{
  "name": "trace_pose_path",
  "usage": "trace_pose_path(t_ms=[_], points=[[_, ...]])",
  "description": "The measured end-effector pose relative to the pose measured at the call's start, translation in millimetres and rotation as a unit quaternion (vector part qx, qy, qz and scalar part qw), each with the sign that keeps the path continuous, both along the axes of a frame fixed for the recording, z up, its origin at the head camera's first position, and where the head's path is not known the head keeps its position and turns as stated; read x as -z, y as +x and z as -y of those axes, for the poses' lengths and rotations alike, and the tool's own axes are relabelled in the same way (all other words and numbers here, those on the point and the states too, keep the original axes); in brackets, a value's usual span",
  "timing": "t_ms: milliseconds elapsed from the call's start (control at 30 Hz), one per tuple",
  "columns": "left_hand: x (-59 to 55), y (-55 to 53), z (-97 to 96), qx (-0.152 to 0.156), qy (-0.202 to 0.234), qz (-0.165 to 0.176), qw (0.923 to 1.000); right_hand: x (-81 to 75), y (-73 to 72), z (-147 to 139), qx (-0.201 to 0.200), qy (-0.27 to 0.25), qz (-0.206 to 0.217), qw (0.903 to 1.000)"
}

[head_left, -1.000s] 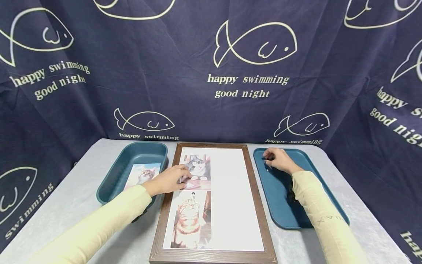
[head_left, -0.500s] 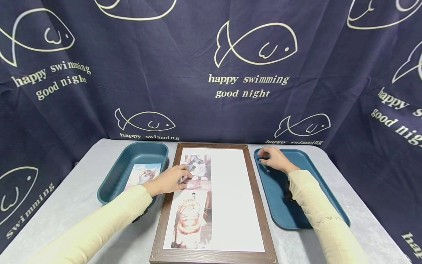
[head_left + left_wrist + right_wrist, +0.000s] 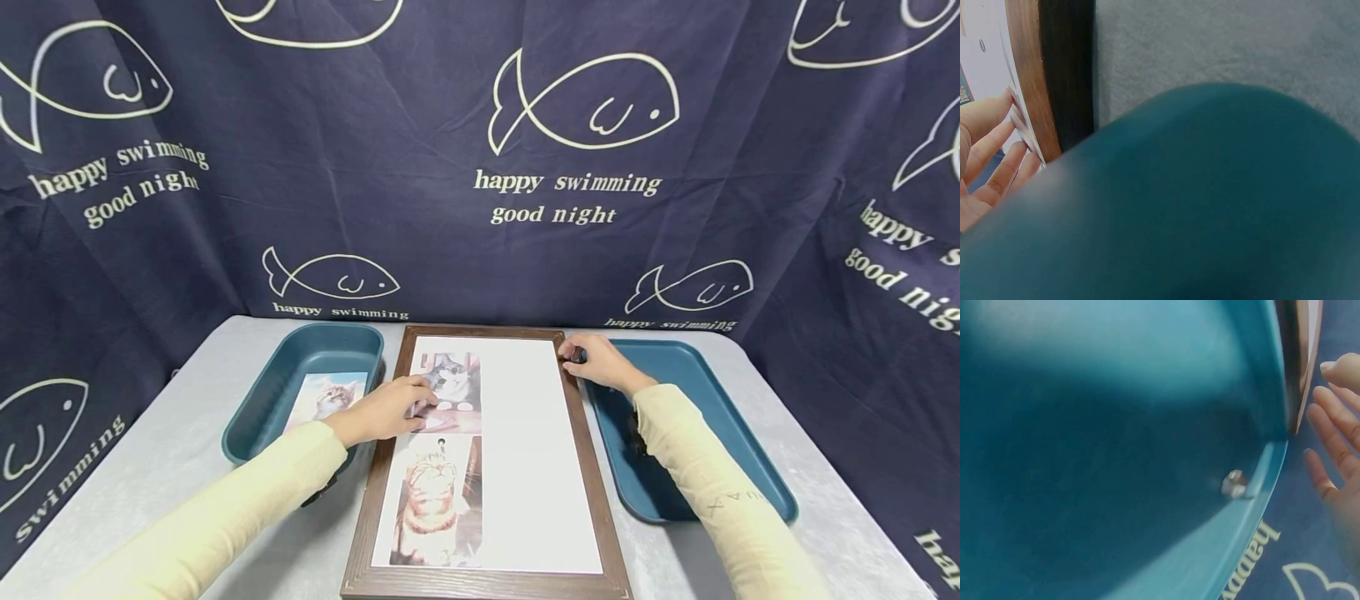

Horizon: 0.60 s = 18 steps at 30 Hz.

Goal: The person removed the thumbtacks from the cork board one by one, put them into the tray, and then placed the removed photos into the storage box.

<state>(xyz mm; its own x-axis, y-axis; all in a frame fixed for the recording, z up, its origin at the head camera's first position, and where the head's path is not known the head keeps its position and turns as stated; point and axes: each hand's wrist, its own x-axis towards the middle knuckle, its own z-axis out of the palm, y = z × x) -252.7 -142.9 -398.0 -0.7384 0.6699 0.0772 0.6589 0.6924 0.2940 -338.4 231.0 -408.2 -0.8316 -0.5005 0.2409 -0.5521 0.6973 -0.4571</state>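
My left hand (image 3: 390,408) holds the left edge of a grey-and-white cat photo (image 3: 456,383) lying on the white sheet (image 3: 532,458) in the wooden frame (image 3: 588,467). In the left wrist view, thumb and fingers (image 3: 1000,178) meet at that edge, which looks slightly raised. Below lies an orange tabby photo (image 3: 431,517) with a small metallic pin or magnet (image 3: 442,444) at its top. My right hand (image 3: 600,362) hovers by the frame's upper right side, thumb and forefinger close together. Whether something small sits between its fingertips is hidden. The right wrist view shows its other fingers (image 3: 1335,425) slightly spread.
A deep teal bin (image 3: 255,400) on the left contains a kitten photo (image 3: 326,396). On the right is a shallow blue tray (image 3: 686,375), with a small shiny metallic piece (image 3: 1235,484) near its corner. A dark fish-print curtain (image 3: 435,167) hangs behind the grey table (image 3: 195,387).
My right hand has moved left from over the blue tray to the frame's upper right edge. The left hand and the photos have stayed in place.
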Motion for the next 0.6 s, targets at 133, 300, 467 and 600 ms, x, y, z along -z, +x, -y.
trace_pose_path(t_ms=[133,300,467,600], points=[[-0.7,0.8,0.0,0.0,-0.001,0.001,1.0,0.0,-1.8,9,-0.011,-0.002,-0.001,0.9999],[0.0,0.6,0.8,0.0,-0.002,-0.001,1.0,-1.3,-2.5,21,-0.019,0.007,-0.003,0.9998],[0.8,-0.6,1.4,0.002,-0.005,-0.005,1.0,-4.2,-0.9,33,-0.024,0.012,0.006,0.9996],[-0.1,-0.2,0.5,0.0,-0.003,0.0,1.0,-3.5,-1.8,43,-0.039,0.02,0.002,0.999]])
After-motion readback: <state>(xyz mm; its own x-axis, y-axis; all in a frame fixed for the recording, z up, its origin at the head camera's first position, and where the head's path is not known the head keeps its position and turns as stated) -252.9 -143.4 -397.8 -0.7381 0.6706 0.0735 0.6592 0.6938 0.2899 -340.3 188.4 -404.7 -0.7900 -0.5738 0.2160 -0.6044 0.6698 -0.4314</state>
